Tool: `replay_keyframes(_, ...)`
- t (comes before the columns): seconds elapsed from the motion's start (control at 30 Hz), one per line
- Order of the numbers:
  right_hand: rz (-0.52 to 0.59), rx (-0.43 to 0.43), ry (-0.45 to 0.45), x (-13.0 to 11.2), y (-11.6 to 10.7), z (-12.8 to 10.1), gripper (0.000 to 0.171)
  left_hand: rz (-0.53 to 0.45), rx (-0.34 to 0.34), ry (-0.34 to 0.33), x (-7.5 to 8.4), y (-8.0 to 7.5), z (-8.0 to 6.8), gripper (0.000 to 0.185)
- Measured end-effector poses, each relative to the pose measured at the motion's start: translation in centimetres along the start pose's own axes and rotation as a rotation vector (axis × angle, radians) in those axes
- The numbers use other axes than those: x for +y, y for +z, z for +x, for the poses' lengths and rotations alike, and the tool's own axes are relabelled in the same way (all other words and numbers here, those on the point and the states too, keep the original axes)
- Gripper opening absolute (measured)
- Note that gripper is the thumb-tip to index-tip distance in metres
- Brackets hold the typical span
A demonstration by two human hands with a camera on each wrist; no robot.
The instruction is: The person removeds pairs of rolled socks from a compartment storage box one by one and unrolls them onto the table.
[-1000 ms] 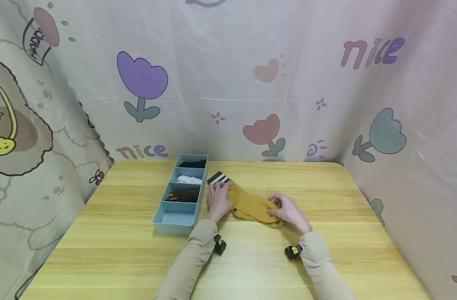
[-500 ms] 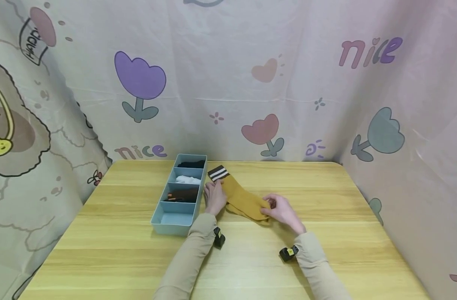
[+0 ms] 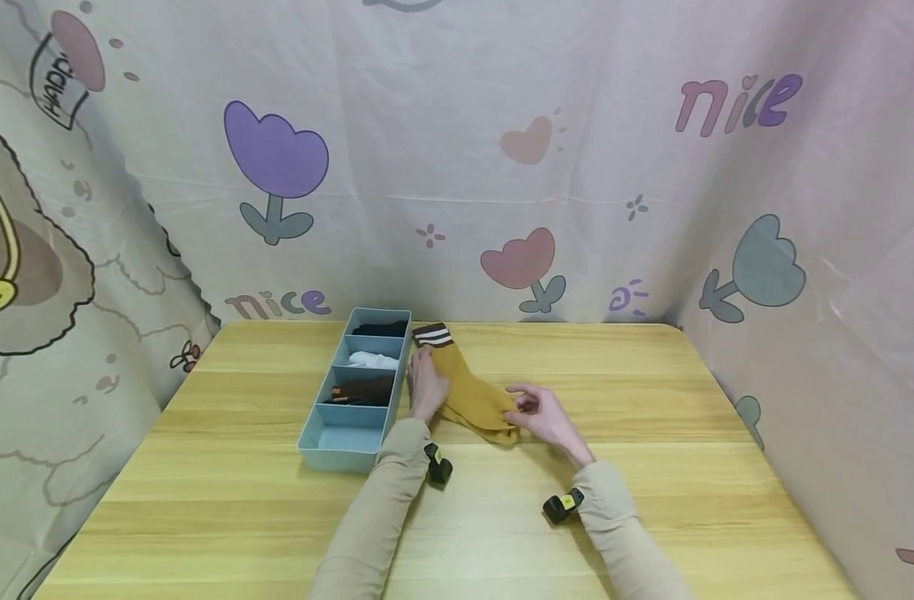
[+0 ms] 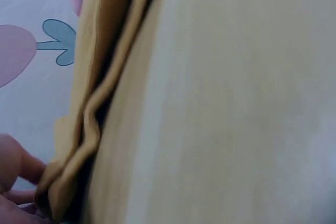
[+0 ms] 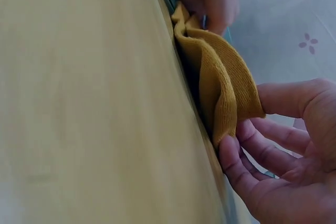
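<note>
A pair of mustard-yellow socks (image 3: 471, 398), with dark cuffs striped white, lies layered on the table right of the box. My left hand (image 3: 428, 387) grips its near-left edge just below the cuffs, close against the box's side. At the toe end, my right hand (image 3: 544, 415) pinches the fabric. In the right wrist view the thumb and fingers bracket the folded end of the socks (image 5: 223, 85), which stands slightly raised. The left wrist view shows the socks' layered edge (image 4: 86, 124) running up from my left fingers (image 4: 23, 163).
A blue box (image 3: 344, 460) with several compartments stands left of the socks. Black fabric (image 3: 380, 329), white fabric (image 3: 372, 360) and a dark brown item (image 3: 362, 390) lie in its separate compartments; the nearest holds nothing. A printed curtain (image 3: 397, 250) hangs behind the table (image 3: 614, 358).
Both hands have shifted the socks leftward and turned them, so the cuffs point more away from me. My right hand has come in left along with the toe end.
</note>
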State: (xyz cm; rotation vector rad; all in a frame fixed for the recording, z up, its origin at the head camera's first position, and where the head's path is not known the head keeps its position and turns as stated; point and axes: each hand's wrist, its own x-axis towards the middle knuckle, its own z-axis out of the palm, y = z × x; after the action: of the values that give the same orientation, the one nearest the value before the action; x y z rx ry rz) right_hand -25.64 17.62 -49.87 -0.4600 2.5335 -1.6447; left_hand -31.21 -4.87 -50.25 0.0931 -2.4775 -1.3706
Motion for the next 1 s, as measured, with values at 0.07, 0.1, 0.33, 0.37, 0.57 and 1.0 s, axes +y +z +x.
replay_keyframes(0.07, 0.035, 0.0, 0.007, -0.1, 0.3, 0.1, 0.052, -0.063, 0.021, -0.004, 0.0, 0.0, 0.2, 0.057)
replay_keyframes(0.1, 0.053, 0.001, 0.012, -0.1, 0.4, 0.1, 0.052, -0.095, 0.034, -0.004, 0.0, 0.0, 0.4, 0.057)
replay_keyframes(0.33, 0.126, 0.01, 0.056, -0.4, 1.1, 0.2, 0.051, -0.266, 0.105, -0.053, 0.4, -0.3, 0.8, 0.06)
replay_keyframes(0.37, 0.13, 0.012, 0.059, -0.4, 1.2, 0.3, 0.05, -0.288, 0.108, -0.064, 0.5, -0.3, 0.8, 0.06)
replay_keyframes(0.57, 0.145, 0.034, 0.082, -0.5, 1.8, 0.5, 0.042, -0.371, 0.066, -0.16, 1.1, -0.5, 1.2, 0.062)
replay_keyframes(1.0, 0.523, 0.039, 0.125, 0.0, 1.4, 0.0, 0.048, -0.575, -0.069, -0.253, 2.7, -0.7, 1.6, 0.072)
